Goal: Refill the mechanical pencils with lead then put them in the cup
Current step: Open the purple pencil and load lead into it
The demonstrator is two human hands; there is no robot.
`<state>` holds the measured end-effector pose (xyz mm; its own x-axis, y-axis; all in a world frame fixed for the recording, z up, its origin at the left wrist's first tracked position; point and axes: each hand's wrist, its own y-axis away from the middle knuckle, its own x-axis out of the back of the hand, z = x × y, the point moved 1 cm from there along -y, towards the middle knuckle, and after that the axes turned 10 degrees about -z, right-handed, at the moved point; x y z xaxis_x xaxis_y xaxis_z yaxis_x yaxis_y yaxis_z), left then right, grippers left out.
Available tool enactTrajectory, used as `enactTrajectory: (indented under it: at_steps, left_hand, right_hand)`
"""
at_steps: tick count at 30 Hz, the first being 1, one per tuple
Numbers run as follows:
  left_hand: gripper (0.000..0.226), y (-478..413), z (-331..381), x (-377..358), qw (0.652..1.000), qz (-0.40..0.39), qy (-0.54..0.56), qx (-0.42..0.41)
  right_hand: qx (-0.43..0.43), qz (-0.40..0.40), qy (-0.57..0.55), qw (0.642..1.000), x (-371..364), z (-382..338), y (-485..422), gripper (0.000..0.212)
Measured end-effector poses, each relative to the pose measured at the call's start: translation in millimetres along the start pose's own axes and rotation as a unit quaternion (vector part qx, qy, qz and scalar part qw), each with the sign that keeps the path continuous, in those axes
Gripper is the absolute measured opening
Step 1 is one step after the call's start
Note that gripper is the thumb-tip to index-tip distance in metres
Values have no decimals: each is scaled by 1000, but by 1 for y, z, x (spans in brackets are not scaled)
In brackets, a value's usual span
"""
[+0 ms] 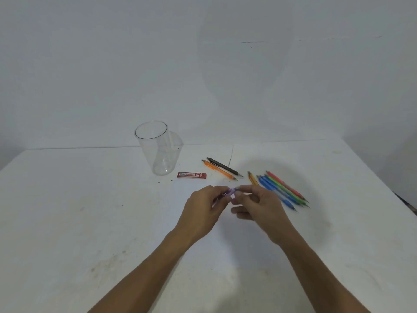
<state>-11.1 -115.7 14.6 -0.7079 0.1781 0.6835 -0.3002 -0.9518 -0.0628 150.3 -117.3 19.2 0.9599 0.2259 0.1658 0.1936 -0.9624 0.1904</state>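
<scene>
My left hand point(204, 210) grips a purple mechanical pencil point(230, 191) above the middle of the table. My right hand point(259, 205) pinches the pencil's upper end with thumb and forefinger. Most of the pencil is hidden by my fingers. A clear plastic cup point(158, 147) stands upright at the back left with nothing in it. A red lead case point(191, 175) lies flat to the cup's right. An orange pencil point(219, 170) and a black pencil point(224, 166) lie side by side behind my hands. Several pencils, orange, blue, green and red point(282, 188), lie bunched on the right.
The white table point(90, 211) meets a plain white wall at its far edge. The table's right edge point(404, 199) runs close to the bunch of pencils. Small dark specks and faint stains mark the surface at left.
</scene>
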Motion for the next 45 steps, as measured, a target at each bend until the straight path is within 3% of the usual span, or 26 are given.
enactTrajectory:
  at_steps: [7, 21, 24, 26, 28, 30, 32, 38, 45]
  left_hand:
    - [28, -1, 0, -1, 998, 2, -60, -27]
    - [24, 6, -5, -5, 990, 49, -119, -54]
    - [21, 7, -9, -3, 989, 59, -124, -46]
    - [21, 7, -13, -2, 990, 64, -120, -37]
    - [26, 7, -16, -2, 991, 55, -119, -18]
    - [30, 6, -19, -3, 991, 40, -126, 3]
    - [32, 5, -21, -5, 991, 32, -129, 12]
    - [36, 5, -18, -8, 990, 15, -136, 21]
    - [38, 6, -19, -7, 989, -1, -145, 21]
  right_hand:
    - [45, 0, -76, 996, 8, -2, 2, 21]
    - [14, -35, -125, 991, -1, 15, 3, 18]
    - [3, -11, -120, 993, 0, 16, 2, 16]
    - [-2, 20, -56, 998, 3, 18, 0, 16]
    - [8, 46, 106, 993, 8, 20, -3, 15]
    - [16, 43, 283, 958, 11, 20, -5, 16]
    - [9, 26, 380, 924, 12, 19, -6, 19]
    - [-18, 4, 449, 893, 11, 17, -9, 20]
    - [-28, -8, 458, 889, 11, 17, -12, 20]
